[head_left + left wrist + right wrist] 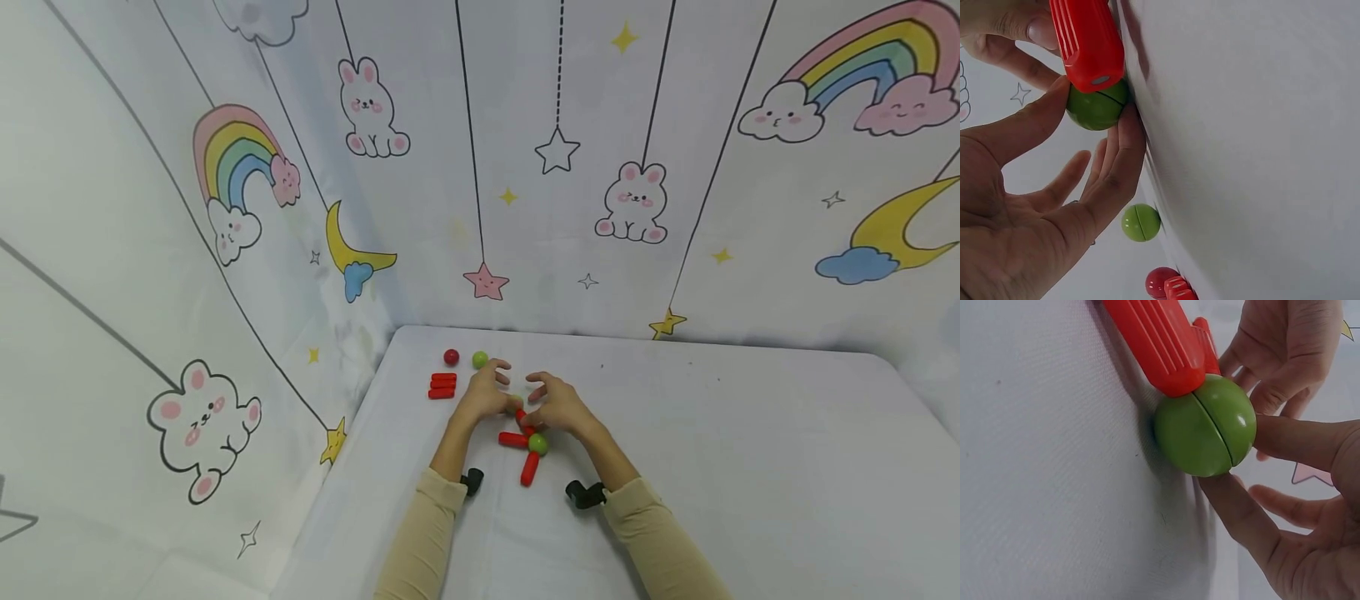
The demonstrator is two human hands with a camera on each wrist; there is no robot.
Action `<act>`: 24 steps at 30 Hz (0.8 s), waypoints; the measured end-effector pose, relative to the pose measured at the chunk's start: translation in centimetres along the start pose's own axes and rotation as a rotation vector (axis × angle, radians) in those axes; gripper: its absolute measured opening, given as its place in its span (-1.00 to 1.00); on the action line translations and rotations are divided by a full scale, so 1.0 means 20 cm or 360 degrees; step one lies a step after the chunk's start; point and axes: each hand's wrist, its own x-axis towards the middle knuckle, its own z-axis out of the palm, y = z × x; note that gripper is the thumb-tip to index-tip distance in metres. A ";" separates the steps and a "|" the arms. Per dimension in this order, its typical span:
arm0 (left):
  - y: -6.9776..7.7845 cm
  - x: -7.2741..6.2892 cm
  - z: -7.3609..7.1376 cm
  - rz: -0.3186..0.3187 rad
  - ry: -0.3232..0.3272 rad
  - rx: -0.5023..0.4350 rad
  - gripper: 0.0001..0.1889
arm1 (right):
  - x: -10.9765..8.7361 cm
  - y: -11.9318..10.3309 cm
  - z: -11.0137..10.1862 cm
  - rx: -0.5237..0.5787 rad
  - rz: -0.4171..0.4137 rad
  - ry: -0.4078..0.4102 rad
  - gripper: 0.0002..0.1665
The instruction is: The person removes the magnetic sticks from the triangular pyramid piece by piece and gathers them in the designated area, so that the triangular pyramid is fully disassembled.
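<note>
My left hand pinches a green ball between thumb and fingers, low over the white table. Close by, my right hand has its thumb and a finger around a red rod that runs between this ball and a nearer green ball. In the right wrist view the nearer ball covers the right fingertips. Two more red rods join the nearer ball: one points left, the other toward me. Both balls show a dark groove, and the rods are ribbed.
Beyond my left hand lie a red ball and another green ball. Several loose red rods lie side by side near the table's left edge. The white table meets a patterned cloth wall at the back and left.
</note>
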 end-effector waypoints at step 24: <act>0.01 0.02 0.02 -0.0037 0.0106 -0.0088 -0.20 | -0.01 -0.01 -0.02 -0.0093 0.0044 -0.0021 0.07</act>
